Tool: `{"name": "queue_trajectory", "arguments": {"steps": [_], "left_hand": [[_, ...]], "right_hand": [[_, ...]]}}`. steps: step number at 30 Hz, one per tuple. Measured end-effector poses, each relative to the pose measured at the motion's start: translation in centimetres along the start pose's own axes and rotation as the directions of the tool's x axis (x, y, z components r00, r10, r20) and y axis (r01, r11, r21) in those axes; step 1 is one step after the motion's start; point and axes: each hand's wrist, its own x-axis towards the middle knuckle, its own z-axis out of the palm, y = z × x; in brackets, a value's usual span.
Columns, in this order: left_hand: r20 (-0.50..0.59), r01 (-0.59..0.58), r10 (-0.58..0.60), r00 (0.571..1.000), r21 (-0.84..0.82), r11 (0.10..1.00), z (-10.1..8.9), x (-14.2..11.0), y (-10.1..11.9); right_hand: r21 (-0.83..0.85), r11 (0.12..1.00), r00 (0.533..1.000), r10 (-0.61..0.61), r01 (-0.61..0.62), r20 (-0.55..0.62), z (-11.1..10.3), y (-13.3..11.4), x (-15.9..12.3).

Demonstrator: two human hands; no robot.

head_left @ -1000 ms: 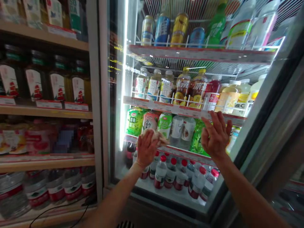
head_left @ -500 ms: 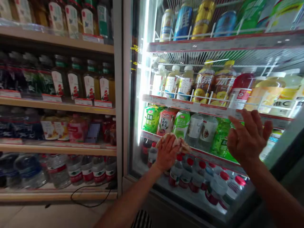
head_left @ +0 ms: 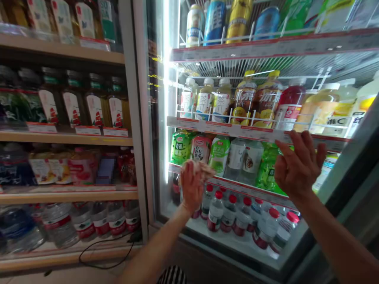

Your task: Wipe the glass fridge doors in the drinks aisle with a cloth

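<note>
My left hand (head_left: 192, 188) presses a crumpled pale cloth (head_left: 199, 170) against the glass door (head_left: 237, 236) of a lit drinks fridge, low on its left side. Behind the glass there stand green and red-labelled tea bottles (head_left: 200, 149). My right hand (head_left: 297, 167) lies flat on the same glass further right, fingers spread, holding nothing, level with a red-edged shelf strip (head_left: 260, 134).
Inside the fridge are cans (head_left: 216, 17) on top, tea and juice bottles in the middle, red-capped water bottles (head_left: 217, 211) at the bottom. Left of the fridge stand wooden shelves (head_left: 65, 138) with bottles and large water bottles. A black cable (head_left: 103, 262) trails on the floor.
My left hand with the cloth has slid a little left and up on the glass. My right hand stays flat on the door. The camera view has swung slightly.
</note>
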Motion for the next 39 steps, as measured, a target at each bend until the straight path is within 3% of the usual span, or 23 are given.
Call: {"name": "queue_trajectory", "arguments": {"steps": [3,5,7,9,11,12,14,16,19,20,21,23,25,26,28,30,31,33,34,36,37,38,39], "left_hand": [[0.15,-0.351,0.363,0.92,-0.099,0.931,0.4,-0.8,3.2],[0.144,-0.375,0.386,0.911,-0.099,0.922,0.3,-0.5,2.7],[0.081,-0.227,0.23,0.97,-0.044,0.973,0.0,0.9,0.7],[-0.055,0.014,-0.014,0.998,-0.001,1.0,-0.3,3.0,-1.8],[-0.209,0.204,-0.199,0.957,0.0,0.979,-0.5,5.1,-3.3],[-0.255,0.233,-0.227,0.94,-0.006,0.972,-0.4,5.9,-3.4],[-0.216,0.128,-0.125,0.968,0.001,0.992,0.0,6.5,-2.1],[-0.054,-0.134,0.133,0.99,-0.014,0.991,0.6,5.9,0.5],[0.122,-0.481,0.491,0.863,-0.1,0.871,1.2,4.5,3.8],[0.134,-0.526,0.538,0.832,-0.113,0.843,1.2,4.4,4.1],[0.13,-0.532,0.542,0.83,-0.107,0.84,1.1,4.7,3.9],[0.073,-0.432,0.435,0.897,-0.052,0.9,0.5,6.3,2.0],[-0.051,-0.214,0.214,0.976,0.011,0.977,-0.1,9.1,-1.0],[-0.131,-0.074,0.077,0.988,0.027,0.997,-0.3,10.6,-2.5],[-0.305,0.123,-0.113,0.945,0.011,0.992,-0.6,13.3,-4.3],[-0.361,0.164,-0.155,0.92,-0.006,0.986,-0.4,15.1,-4.0],[-0.332,0.125,-0.119,0.936,-0.002,0.992,-0.3,15.6,-3.1],[-0.183,-0.066,0.067,0.981,0.013,0.998,0.2,15.8,-0.3],[-0.085,-0.203,0.203,0.975,0.012,0.979,0.3,15.8,1.1],[0.075,-0.452,0.452,0.889,-0.012,0.892,0.5,15.8,2.9],[0.1,-0.506,0.505,0.857,-0.012,0.862,0.4,16.0,3.1],[0.08,-0.495,0.493,0.867,0.01,0.869,0.2,16.4,2.6],[0.023,-0.43,0.429,0.903,0.044,0.902,-0.1,16.9,1.7]], "right_hand": [[0.004,1.0,1.0,-0.015,0.015,0.006,-0.2,0.0,0.0],[0.0,1.0,1.0,-0.011,0.011,0.014,-0.3,0.0,0.1],[-0.01,1.0,1.0,-0.008,0.008,0.017,-0.4,0.0,0.1],[-0.033,0.999,1.0,-0.014,0.015,0.014,-0.5,-0.1,0.2],[-0.057,0.998,0.999,-0.035,0.036,0.015,-0.5,-0.1,0.3],[-0.067,0.997,0.999,-0.047,0.048,0.014,-0.5,-0.1,0.3],[-0.075,0.995,0.998,-0.064,0.065,0.013,-0.5,-0.1,0.3],[-0.071,0.995,0.998,-0.063,0.063,0.012,-0.5,-0.1,0.3],[-0.066,0.996,0.998,-0.056,0.057,0.017,-0.5,-0.1,0.4],[-0.067,0.996,0.998,-0.056,0.057,0.016,-0.6,0.0,0.4],[-0.068,0.996,0.998,-0.054,0.055,0.018,-0.6,0.0,0.4],[-0.068,0.996,0.999,-0.048,0.05,0.026,-0.5,0.1,0.4],[-0.07,0.996,0.998,-0.045,0.047,0.039,-0.6,0.1,0.3],[-0.073,0.996,0.998,-0.044,0.047,0.045,-0.6,0.1,0.2],[-0.081,0.996,0.997,-0.044,0.048,0.057,-0.7,0.0,0.1],[-0.089,0.995,0.995,-0.047,0.054,0.084,-0.9,-0.1,0.4],[-0.092,0.994,0.994,-0.049,0.059,0.102,-1.1,-0.1,0.8],[-0.105,0.993,0.992,-0.042,0.054,0.121,-1.4,0.1,2.2],[-0.12,0.992,0.992,-0.027,0.042,0.12,-1.5,0.5,3.2],[-0.168,0.986,0.996,0.02,-0.005,0.086,-1.7,1.5,5.4],[-0.197,0.98,0.997,0.045,-0.031,0.067,-1.8,2.1,6.4],[-0.224,0.973,0.996,0.064,-0.05,0.056,-1.8,2.7,7.3],[-0.247,0.967,0.996,0.075,-0.06,0.053,-1.8,3.3,7.9]]}}
